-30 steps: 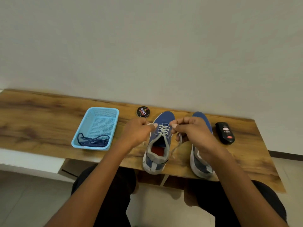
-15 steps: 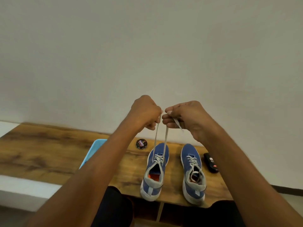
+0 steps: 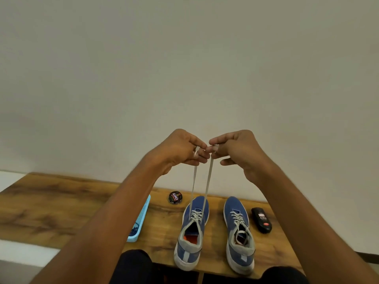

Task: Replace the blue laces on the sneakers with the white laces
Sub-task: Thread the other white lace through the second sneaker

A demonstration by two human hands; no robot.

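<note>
A plain pale wall fills the upper view, and below it a wooden table (image 3: 61, 210) runs across at 6 o'clock. On the table two blue sneakers stand side by side, toes to the wall: the left sneaker (image 3: 191, 232) at 6 o'clock and the right sneaker (image 3: 239, 234) just toward 5 o'clock. Both are seen threaded with white lace. A light blue tray (image 3: 141, 218) lies at 7 o'clock, largely hidden by the left forearm; something dark blue is glimpsed in it, probably the removed laces, though this cannot be confirmed. A black bottle (image 3: 261, 220) lies right of the right sneaker, and a round tin (image 3: 175, 197) sits near the wall beyond the left sneaker's toe.

The two ends of the white lace (image 3: 208, 181) are drawn up taut from the left sneaker. One end is pinched in the curled fingers of the left hand (image 3: 180, 148), the other in those of the right hand (image 3: 235, 149), the hands nearly touching at centre.

The step in hand is judged to be evening and tightening the lace on the last sneaker. Next, equal lengths are called for, then lowering the ends and tying or tucking them.
</note>
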